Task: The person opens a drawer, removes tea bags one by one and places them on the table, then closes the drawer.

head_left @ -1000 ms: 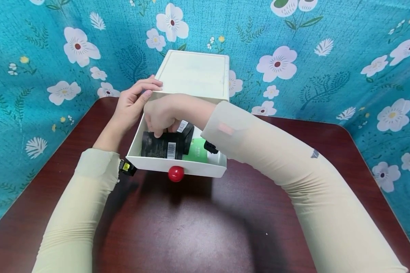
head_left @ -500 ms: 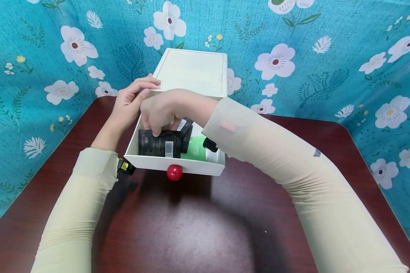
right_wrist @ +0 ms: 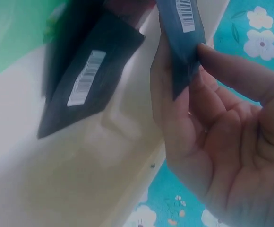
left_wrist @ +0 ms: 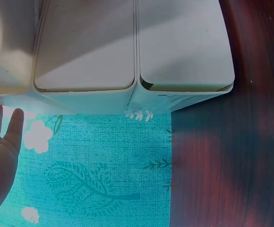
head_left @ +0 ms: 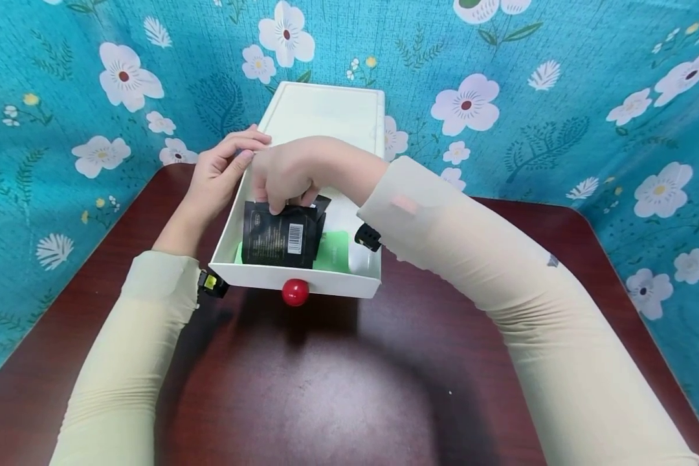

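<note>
My right hand [head_left: 297, 169] pinches the top edge of a flat black packet [head_left: 276, 236] with a barcode, over the pulled-out white drawer [head_left: 338, 285]. In the right wrist view, thumb and fingers hold this packet's corner, and another black packet [right_wrist: 85, 78] with a barcode lies in the drawer. A green packet [head_left: 333, 252] lies under the black ones. My left hand [head_left: 218, 171] rests on the left front edge of the white cabinet's top [head_left: 326, 113], its fingers extended. In the left wrist view, part of the left hand [left_wrist: 0, 165] touches the cabinet's side.
A red round knob [head_left: 295, 292] sits on the drawer's front. More closed drawers [left_wrist: 85, 42] show below in the left wrist view. The cabinet stands on a dark red wooden table [head_left: 326, 388], before a blue flowered cloth [head_left: 501, 77].
My right hand has risen and shifted slightly right, lifting the black packet so that more green shows beneath it. My left hand has stayed on the cabinet's edge.
</note>
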A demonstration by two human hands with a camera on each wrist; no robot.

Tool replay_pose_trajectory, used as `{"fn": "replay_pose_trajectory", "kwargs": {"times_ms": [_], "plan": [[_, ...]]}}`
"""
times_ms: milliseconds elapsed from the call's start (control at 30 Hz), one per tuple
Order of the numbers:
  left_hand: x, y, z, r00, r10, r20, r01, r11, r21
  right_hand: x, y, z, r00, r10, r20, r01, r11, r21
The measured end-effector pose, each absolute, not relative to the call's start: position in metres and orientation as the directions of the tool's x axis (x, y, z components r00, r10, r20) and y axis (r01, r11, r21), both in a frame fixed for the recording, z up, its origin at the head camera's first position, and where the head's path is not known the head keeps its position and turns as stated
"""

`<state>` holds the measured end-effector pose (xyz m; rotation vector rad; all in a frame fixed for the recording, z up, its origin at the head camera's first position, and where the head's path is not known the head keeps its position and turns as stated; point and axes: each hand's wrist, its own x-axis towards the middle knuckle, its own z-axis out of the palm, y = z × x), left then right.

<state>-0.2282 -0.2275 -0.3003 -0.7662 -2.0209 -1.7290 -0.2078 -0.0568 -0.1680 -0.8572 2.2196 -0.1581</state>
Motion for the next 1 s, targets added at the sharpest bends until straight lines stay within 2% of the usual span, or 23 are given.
{"fn": "replay_pose_trajectory", "kwargs": {"times_ms": [300, 433, 667, 833, 1000], "plan": [[-0.228, -0.228, -0.3, -0.794, 0.157, 0.587, 0.604, 0.107, 0.79, -0.217, -0.028, -0.151, -0.583, -0.622, -0.523, -0.42, 0.781, -0.462], [-0.227, -0.228, -0.299, -0.794, 0.156, 0.587, 0.604, 0.099, 0.791, -0.222, -0.009, -0.148, -0.638, -0.614, -0.466, -0.333, 0.765, -0.551], [-0.23, -0.227, -0.301, -0.757, 0.168, 0.632, 0.651, 0.096, 0.753, -0.236, 0.037, -0.14, -0.733, -0.601, -0.319, -0.237, 0.665, -0.708], [-0.231, -0.228, -0.302, -0.74, 0.174, 0.65, 0.671, 0.122, 0.732, -0.252, 0.073, -0.142, -0.816, -0.519, -0.253, -0.123, 0.585, -0.802], [-0.231, -0.229, -0.303, -0.749, 0.172, 0.64, 0.661, 0.131, 0.739, -0.268, 0.109, -0.153, -0.864, -0.428, -0.265, 0.013, 0.507, -0.862]]}}
